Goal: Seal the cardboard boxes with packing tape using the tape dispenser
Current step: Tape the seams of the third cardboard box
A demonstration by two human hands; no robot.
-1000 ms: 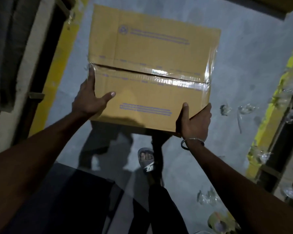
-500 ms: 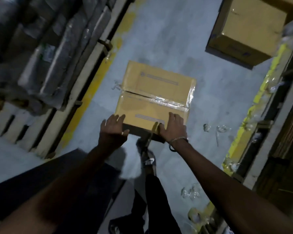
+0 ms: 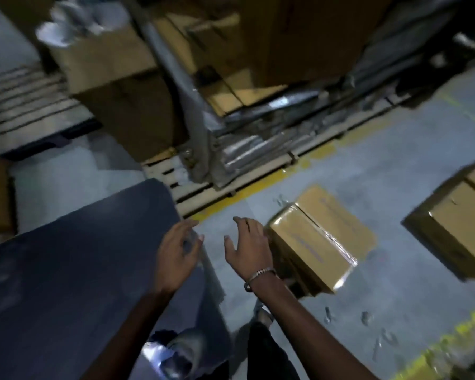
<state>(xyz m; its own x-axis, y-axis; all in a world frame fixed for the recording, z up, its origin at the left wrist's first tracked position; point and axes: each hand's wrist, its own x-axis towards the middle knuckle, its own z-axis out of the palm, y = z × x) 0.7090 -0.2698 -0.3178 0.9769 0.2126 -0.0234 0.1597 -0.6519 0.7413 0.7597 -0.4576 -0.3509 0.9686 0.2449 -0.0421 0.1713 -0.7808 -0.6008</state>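
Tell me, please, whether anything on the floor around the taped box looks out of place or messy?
Yes. Crumpled clear tape scraps lie scattered on the floor near the taped box, with a few more by the yellow line. The box itself sits skewed to that line. Both hands are empty.

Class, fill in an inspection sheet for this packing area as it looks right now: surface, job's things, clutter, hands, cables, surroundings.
Surface: grey concrete floor with a yellow line.
Job's things: taped box on the floor; second box to its right, seal unclear; tape dispenser not seen.
Clutter: crumpled clear scraps on the floor.
Hands: left hand and right hand open, holding nothing; bracelet on right wrist.
Cables: nothing seen.
Surroundings: wooden pallet stacked with wrapped goods and cartons; dark flat panel at left.
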